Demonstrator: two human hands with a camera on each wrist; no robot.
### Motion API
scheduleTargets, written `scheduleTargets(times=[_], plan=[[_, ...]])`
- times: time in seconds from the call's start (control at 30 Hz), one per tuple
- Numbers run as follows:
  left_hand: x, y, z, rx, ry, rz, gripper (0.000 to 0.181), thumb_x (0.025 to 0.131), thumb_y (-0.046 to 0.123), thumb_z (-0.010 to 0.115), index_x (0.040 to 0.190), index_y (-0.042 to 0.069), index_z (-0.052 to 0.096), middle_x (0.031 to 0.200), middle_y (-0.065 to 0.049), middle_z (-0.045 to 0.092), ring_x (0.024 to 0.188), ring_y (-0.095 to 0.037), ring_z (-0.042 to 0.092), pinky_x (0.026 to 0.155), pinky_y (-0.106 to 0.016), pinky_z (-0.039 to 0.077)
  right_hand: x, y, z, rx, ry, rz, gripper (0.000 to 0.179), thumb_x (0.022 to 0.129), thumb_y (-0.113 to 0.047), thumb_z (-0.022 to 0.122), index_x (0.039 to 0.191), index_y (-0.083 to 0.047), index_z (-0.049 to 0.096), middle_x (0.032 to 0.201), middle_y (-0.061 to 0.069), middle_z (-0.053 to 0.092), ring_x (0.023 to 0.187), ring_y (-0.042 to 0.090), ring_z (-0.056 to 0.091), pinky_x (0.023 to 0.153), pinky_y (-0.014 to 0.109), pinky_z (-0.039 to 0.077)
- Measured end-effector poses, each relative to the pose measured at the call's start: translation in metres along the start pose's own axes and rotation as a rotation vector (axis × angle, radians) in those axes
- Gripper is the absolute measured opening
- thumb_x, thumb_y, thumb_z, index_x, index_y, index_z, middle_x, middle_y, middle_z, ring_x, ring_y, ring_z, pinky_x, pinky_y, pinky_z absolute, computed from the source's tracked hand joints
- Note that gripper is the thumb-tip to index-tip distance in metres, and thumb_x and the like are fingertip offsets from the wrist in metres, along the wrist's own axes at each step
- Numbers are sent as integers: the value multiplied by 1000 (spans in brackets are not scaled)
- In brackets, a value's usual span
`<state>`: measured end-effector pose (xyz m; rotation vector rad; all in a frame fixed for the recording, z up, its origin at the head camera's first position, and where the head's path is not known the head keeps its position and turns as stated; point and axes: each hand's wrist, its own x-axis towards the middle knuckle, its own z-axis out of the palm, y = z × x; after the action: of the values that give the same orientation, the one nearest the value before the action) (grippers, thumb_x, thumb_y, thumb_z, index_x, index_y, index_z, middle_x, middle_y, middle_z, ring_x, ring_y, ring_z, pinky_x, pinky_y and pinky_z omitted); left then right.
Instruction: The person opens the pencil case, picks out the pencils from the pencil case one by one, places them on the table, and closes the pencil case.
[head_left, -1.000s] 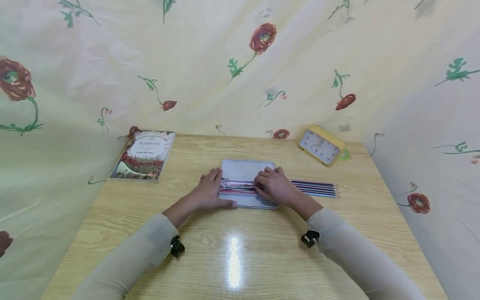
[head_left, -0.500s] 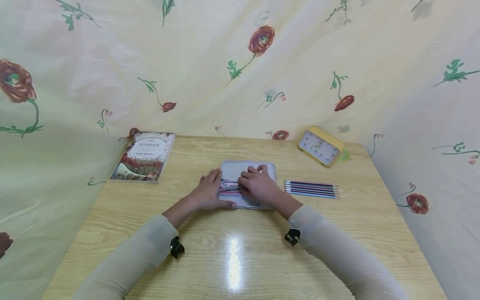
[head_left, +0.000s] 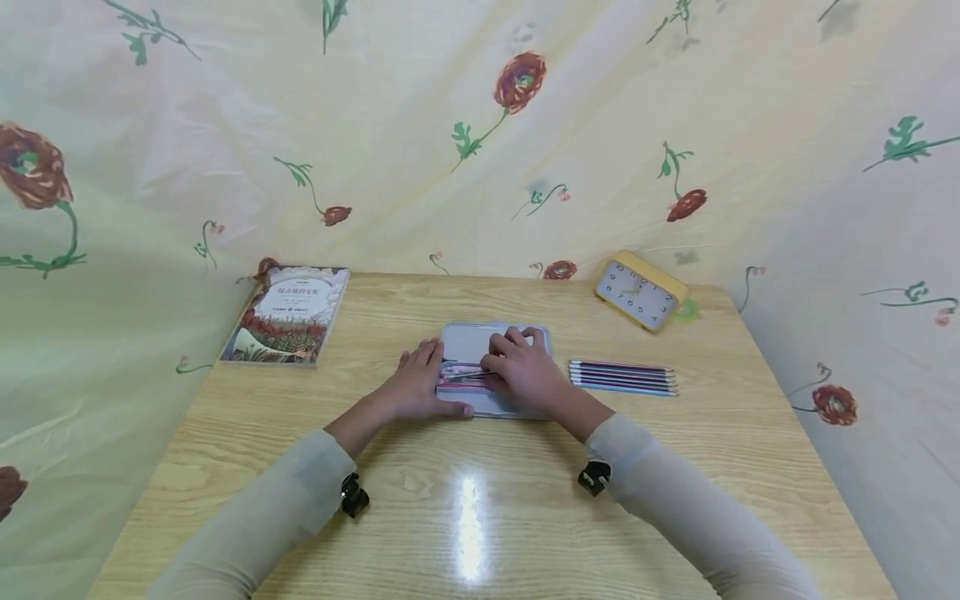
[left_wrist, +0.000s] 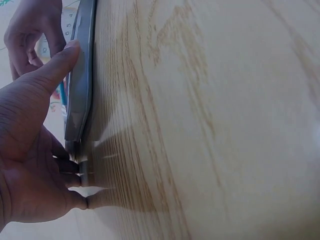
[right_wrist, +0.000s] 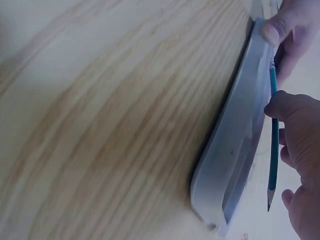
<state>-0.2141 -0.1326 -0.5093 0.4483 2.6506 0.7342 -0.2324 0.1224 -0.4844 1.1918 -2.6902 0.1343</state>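
A grey pencil case (head_left: pixel 467 340) lies unfolded on the wooden table, with several pencils and pink items in its middle part. My left hand (head_left: pixel 416 387) rests against its left end, fingers straight along the side and thumb lying on the near edge. Over the case, my right hand (head_left: pixel 525 371) pinches a teal pencil (right_wrist: pixel 274 145) between thumb and fingers. In the right wrist view the pencil's sharpened tip points away from the left hand. The left wrist view shows the left thumb (left_wrist: pixel 70 52) on the case's rim. My right hand hides the right part of the case's contents.
Right of the case, several pencils (head_left: pixel 622 379) lie side by side in a row, tips to the right. A yellow alarm clock (head_left: pixel 637 292) stands at the back right. At the back left lies a book (head_left: pixel 288 315). Flowered cloth (head_left: pixel 405 142) hangs behind the table.
My right hand has moved left over the case, then slightly back right, uncovering the left ends of the pencil row. My left hand stays in place.
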Motion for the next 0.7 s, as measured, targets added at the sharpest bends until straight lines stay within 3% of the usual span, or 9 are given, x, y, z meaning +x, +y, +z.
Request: scheduleTargets(times=[0.13, 0.3, 0.43, 0.7], plan=[[-6, 8, -6, 13, -1, -3, 144, 84, 78, 82, 176, -3, 7, 186, -25, 8, 175, -42, 2, 142, -61, 2, -9, 11, -4, 14, 53, 3, 14, 100, -24, 85, 113, -23, 83, 112, 1, 66, 108, 26, 55, 106, 67, 50], [-3, 4, -4, -11, 2, 7, 148, 81, 82, 82, 175, -5, 8, 185, -28, 9, 174, -45, 3, 141, -64, 2, -23, 24, -11, 45, 109, 32, 14, 98, -21, 87, 111, -20, 83, 111, 3, 66, 107, 29, 55, 104, 70, 50], [0, 0, -2, -16, 10, 25, 150, 80, 82, 83, 175, -6, 8, 184, -29, 9, 173, -48, 3, 140, -66, 2, -36, 34, -17, 55, 117, 68, 16, 96, -21, 89, 111, -20, 84, 111, 4, 66, 106, 30, 54, 103, 71, 50], [-9, 9, -6, -20, 0, 21, 144, 84, 75, 84, 174, -7, 7, 184, -29, 8, 173, -46, 2, 141, -65, 2, -67, 56, -23, 77, 134, 121, 14, 94, -14, 89, 107, -17, 84, 100, 3, 65, 96, 27, 55, 100, 72, 49]])
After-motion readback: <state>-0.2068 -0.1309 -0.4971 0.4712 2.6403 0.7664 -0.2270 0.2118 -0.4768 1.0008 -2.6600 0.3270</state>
